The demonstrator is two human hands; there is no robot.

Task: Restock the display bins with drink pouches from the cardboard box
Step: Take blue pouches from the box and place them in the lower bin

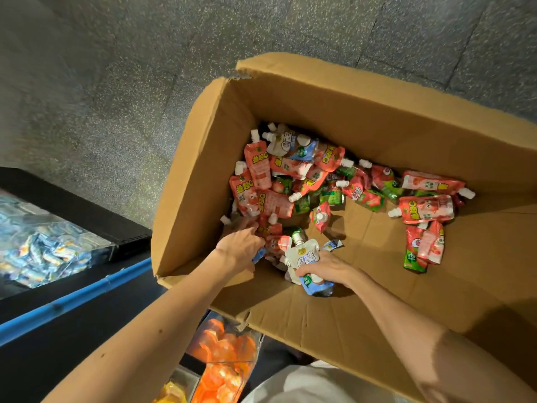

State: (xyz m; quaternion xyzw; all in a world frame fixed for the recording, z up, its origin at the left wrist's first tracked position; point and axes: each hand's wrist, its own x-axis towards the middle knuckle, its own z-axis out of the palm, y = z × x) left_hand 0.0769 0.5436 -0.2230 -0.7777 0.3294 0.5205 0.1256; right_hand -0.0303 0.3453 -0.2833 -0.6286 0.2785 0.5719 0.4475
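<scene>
The right hand (328,270) grips a white-and-blue spouted drink pouch (302,257). The left hand (241,248), grip unclear, reaches among red spouted pouches (260,170) at the left wall of the brown cardboard box (186,199), whose bare bottom lies open rightward.

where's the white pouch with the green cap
In the head view, the white pouch is at the near side of the cardboard box, gripped by the right hand, just right of the left hand.
</scene>
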